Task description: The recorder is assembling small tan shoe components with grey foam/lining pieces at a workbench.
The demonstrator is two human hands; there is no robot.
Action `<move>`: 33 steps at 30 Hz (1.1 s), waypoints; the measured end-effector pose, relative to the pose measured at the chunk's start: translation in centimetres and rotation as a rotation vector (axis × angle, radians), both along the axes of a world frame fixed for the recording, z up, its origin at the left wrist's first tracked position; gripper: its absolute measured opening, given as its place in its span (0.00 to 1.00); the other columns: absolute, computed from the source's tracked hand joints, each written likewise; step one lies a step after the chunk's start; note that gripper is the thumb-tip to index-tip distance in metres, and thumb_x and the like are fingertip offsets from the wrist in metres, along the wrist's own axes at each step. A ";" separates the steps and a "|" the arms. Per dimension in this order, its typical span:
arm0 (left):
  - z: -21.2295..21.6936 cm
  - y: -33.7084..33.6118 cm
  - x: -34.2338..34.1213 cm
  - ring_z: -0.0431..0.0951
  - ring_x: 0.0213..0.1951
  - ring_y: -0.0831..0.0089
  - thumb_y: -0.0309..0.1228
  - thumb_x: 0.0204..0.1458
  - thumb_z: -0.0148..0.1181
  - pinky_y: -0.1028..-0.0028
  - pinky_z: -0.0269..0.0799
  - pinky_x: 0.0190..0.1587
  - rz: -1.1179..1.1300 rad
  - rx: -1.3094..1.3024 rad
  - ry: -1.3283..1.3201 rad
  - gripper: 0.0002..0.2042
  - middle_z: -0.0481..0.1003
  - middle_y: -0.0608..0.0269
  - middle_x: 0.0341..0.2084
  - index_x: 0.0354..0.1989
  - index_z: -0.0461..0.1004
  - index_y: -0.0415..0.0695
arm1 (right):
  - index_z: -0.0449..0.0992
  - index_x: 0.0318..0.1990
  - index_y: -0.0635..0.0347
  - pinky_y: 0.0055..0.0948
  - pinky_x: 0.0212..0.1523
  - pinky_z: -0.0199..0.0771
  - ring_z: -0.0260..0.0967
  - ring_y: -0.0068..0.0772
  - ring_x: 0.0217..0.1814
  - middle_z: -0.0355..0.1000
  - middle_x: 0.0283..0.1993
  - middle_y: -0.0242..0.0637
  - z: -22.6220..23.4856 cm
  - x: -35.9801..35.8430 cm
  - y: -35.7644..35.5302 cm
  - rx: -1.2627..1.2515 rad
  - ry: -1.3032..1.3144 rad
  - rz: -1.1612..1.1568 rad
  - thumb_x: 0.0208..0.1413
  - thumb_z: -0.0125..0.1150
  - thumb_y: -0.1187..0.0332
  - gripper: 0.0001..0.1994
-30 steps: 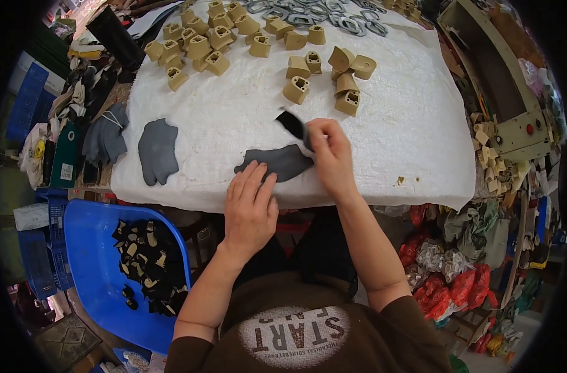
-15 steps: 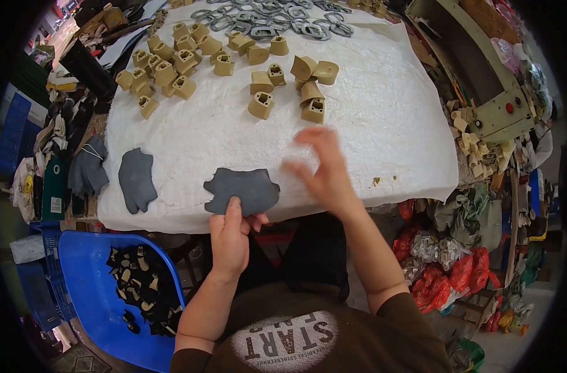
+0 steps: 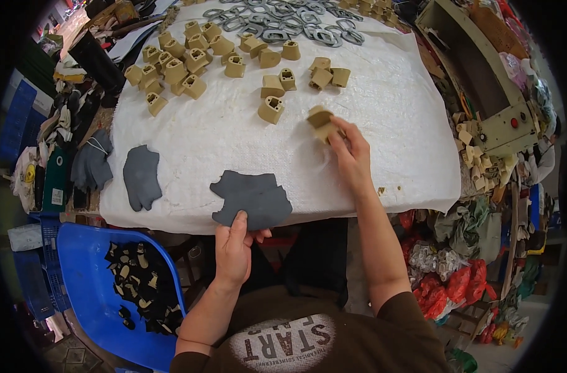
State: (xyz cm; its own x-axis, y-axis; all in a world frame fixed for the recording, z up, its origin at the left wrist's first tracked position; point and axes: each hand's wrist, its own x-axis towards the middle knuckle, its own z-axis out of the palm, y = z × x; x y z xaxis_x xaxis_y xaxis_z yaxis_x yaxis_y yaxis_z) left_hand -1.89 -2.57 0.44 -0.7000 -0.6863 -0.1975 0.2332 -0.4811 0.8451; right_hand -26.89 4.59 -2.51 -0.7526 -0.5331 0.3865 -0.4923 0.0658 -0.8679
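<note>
The right grip (image 3: 354, 155) has picked up a tan block (image 3: 320, 120).

A bare left hand (image 3: 233, 250) pinches, thumb (image 3: 237, 225) uppermost, as the bare right hand (image 3: 353, 156) grips farther forward, forearm (image 3: 381, 248) outstretched.

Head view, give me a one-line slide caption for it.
At a white-covered table, the left hand holds a grey piece and the right hand a tan block.
</note>
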 end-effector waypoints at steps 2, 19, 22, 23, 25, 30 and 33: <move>0.0 0.0 0.0 0.73 0.27 0.76 0.33 0.62 0.40 0.78 0.65 0.29 -0.001 0.005 -0.012 0.14 0.75 0.59 0.29 0.38 0.71 0.37 | 0.74 0.47 0.57 0.35 0.47 0.61 0.69 0.37 0.38 0.71 0.35 0.42 1.0 1.6 1.1 0.160 0.189 0.041 0.51 0.56 0.69 0.14; 0.4 0.3 1.1 0.72 0.29 0.73 0.36 0.63 0.38 0.75 0.65 0.30 -0.129 0.210 0.159 0.16 0.73 0.57 0.30 0.43 0.68 0.36 | 0.74 0.43 0.56 0.40 0.52 0.54 0.65 0.41 0.45 0.72 0.36 0.43 4.3 6.3 2.8 0.816 0.379 0.056 0.50 0.55 0.45 0.24; 0.5 0.4 1.4 0.72 0.30 0.73 0.36 0.63 0.38 0.75 0.65 0.31 -0.131 0.233 0.182 0.16 0.73 0.57 0.32 0.45 0.67 0.36 | 0.73 0.48 0.58 0.44 0.53 0.53 0.54 0.46 0.56 0.64 0.50 0.45 3.6 7.1 4.1 0.668 0.656 -0.059 0.48 0.60 0.50 0.25; 0.7 0.5 1.4 0.72 0.30 0.73 0.36 0.63 0.38 0.75 0.65 0.31 -0.130 0.232 0.181 0.16 0.73 0.57 0.32 0.45 0.67 0.36 | 0.73 0.48 0.58 0.44 0.53 0.53 0.54 0.46 0.56 0.64 0.50 0.45 3.3 7.2 4.4 0.667 0.656 -0.058 0.48 0.60 0.50 0.25; 1.1 0.8 1.2 0.72 0.29 0.72 0.37 0.63 0.38 0.75 0.65 0.31 -0.078 0.245 0.181 0.17 0.73 0.57 0.32 0.48 0.66 0.35 | 0.69 0.53 0.59 0.45 0.56 0.51 0.50 0.51 0.58 0.57 0.55 0.44 2.9 6.8 5.2 0.544 0.437 0.072 0.45 0.66 0.60 0.26; 0.6 1.2 1.4 0.71 0.40 0.71 0.34 0.62 0.37 0.72 0.66 0.41 -0.074 0.186 0.195 0.18 0.71 0.54 0.45 0.54 0.62 0.34 | 0.66 0.56 0.60 0.35 0.50 0.60 0.58 0.42 0.52 0.61 0.50 0.43 2.0 7.2 6.9 0.387 0.263 0.148 0.38 0.70 0.72 0.32; 0.8 1.4 1.6 0.68 0.51 0.68 0.31 0.62 0.36 0.67 0.63 0.53 -0.023 0.141 0.202 0.19 0.65 0.52 0.54 0.57 0.60 0.34 | 0.68 0.53 0.61 0.27 0.43 0.67 0.65 0.34 0.42 0.66 0.43 0.41 3.8 10.6 7.2 0.080 -0.080 0.199 0.34 0.72 0.76 0.32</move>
State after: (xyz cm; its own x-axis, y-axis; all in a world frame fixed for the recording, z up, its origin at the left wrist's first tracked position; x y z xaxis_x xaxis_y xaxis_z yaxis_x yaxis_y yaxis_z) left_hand -0.28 -1.18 1.24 -0.7502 -0.6452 -0.1447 0.3782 -0.5982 0.7065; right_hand -16.29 11.82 1.27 -0.6562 -0.7007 0.2801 -0.4322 0.0447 -0.9007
